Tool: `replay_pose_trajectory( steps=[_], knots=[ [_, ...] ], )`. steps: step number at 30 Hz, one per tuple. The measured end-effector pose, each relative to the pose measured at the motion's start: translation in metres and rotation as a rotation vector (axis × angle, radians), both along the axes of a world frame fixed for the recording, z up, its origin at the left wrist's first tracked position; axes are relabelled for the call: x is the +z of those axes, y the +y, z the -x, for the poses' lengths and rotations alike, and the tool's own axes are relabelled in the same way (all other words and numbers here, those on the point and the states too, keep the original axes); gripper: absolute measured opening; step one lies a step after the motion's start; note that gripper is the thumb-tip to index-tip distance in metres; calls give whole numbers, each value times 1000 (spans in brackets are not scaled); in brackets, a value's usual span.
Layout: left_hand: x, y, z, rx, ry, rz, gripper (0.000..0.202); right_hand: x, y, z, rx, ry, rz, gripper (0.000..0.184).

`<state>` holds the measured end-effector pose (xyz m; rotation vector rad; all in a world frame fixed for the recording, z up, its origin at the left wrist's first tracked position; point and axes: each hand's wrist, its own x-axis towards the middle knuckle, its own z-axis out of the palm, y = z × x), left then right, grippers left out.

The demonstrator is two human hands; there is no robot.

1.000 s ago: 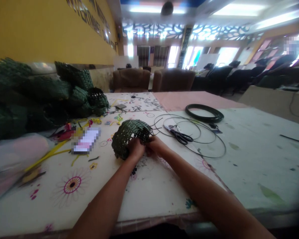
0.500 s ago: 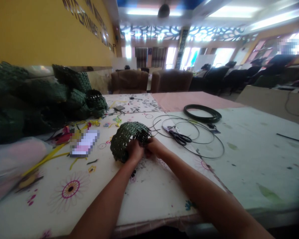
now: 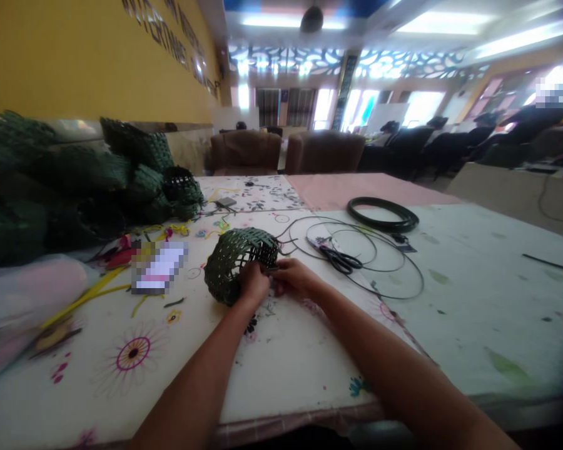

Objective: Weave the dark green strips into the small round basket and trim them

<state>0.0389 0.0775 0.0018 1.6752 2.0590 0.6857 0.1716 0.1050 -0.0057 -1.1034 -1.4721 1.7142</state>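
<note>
Centrally, a dark green woven basket (image 3: 229, 265) rests tilted on the cloth-covered counter (image 3: 291, 375), well in from the near edge, its opening turned toward the hands. The left hand (image 3: 254, 281) reaches to the opening, its grip closed on the basket, with the fingertips partly hidden. The right hand (image 3: 293, 277) meets it at the rim, just beside the left; its grip is pinched shut on the basket's edge, where any single strand is too small to tell. Thin strands project from the basket's far side. Toward the counter's right edge lie loose wire loops (image 3: 423, 275), black-handled scissors (image 3: 342, 259) within their span, and, farther back, a thick dark coil (image 3: 407, 223). A short dark rod (image 3: 551, 265) lies near the right edge. Toward the left edge are a blurred phone-like rectangle (image 3: 162, 269), yellow strips (image 3: 94, 290) and a translucent bag (image 3: 32, 294). More green woven baskets (image 3: 79, 165) are heaped at the far left corner.
</note>
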Motion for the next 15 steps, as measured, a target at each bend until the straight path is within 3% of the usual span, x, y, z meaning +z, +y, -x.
replay_pose_trajectory(
  steps=[4, 10, 15],
  knots=[
    [-1, 1, 1, 0, -2, -14, 18, -1, 1, -3, 25, 33, 13, 28],
    [4, -2, -2, 24, -5, -16, 21, -7, -1, 6, -81, 26, -32, 29],
    [9, -9, -1, 38, -23, -70, 29, -10, -1, 6, -89, 30, -23, 24]
  ],
)
